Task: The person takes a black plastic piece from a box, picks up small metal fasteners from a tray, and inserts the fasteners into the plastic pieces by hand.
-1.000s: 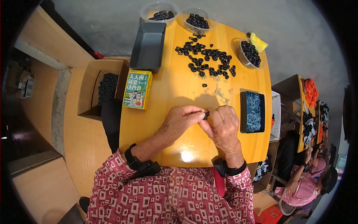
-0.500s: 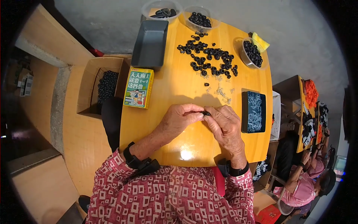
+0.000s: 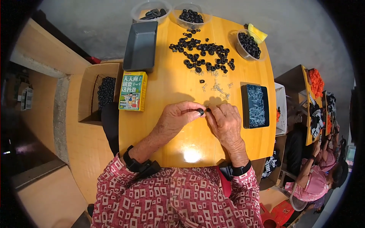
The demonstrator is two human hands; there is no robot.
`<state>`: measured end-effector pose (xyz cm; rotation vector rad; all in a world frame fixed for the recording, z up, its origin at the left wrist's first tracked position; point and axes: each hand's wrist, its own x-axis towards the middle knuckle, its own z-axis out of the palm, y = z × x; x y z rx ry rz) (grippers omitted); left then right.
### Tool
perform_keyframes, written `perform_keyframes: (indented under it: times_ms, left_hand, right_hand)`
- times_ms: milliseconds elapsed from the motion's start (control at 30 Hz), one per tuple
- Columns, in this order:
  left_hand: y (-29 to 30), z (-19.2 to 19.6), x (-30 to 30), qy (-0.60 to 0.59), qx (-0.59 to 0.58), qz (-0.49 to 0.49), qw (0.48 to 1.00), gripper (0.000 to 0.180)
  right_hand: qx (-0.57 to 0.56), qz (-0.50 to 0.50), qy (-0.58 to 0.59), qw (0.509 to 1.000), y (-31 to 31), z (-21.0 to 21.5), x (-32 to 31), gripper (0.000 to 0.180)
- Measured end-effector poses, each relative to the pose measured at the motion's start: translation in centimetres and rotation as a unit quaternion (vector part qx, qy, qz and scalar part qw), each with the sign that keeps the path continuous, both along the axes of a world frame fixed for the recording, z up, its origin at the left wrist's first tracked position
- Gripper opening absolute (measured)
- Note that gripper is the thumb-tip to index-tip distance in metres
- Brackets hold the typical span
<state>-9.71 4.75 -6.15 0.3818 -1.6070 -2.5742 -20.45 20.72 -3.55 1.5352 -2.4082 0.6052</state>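
Observation:
Between thumb and forefinger, my left hand (image 3: 175,119) pinches a small round black plastic piece (image 3: 200,111) with a hole in its face. Just to its right, my right hand (image 3: 227,123) has its fingers bent together on another small black piece (image 3: 208,110), mostly covered by the fingertips. The two pieces are slightly apart above the tabletop. Beyond my hands lie tiny clear or metallic spring-like bits (image 3: 217,87) and one lone black piece (image 3: 202,81). Farther off, many loose black pieces (image 3: 203,53) are spread over the yellow table (image 3: 159,152).
Tubs of black parts (image 3: 191,17), (image 3: 249,47) and a tub of longer black parts (image 3: 152,14) line the far edges. A grey tray (image 3: 140,45) and a green-yellow carton (image 3: 132,93) stand left. At right is a black tray (image 3: 255,106) of tiny bits. People sit farther right.
My hands have drawn slightly apart; the black part held between them now shows as separate pieces, one at each hand. The view has shifted slightly, moving the table leftward and up.

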Motion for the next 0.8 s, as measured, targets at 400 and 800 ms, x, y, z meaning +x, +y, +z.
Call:
perform_keyframes:
  times_ms: [400,800]
  left_hand:
    - [-0.3,1.9,-0.4,0.190,-0.653,0.092,0.727,0.032]
    - [-0.2,1.2,-0.7,0.007,-0.181,0.057,0.982,0.021]
  right_hand:
    - [-0.320,-0.060,-0.762,0.560,0.0,-2.1,2.1,0.019]
    - [-0.318,-0.078,-0.783,0.529,-0.2,-1.3,1.4,0.021]
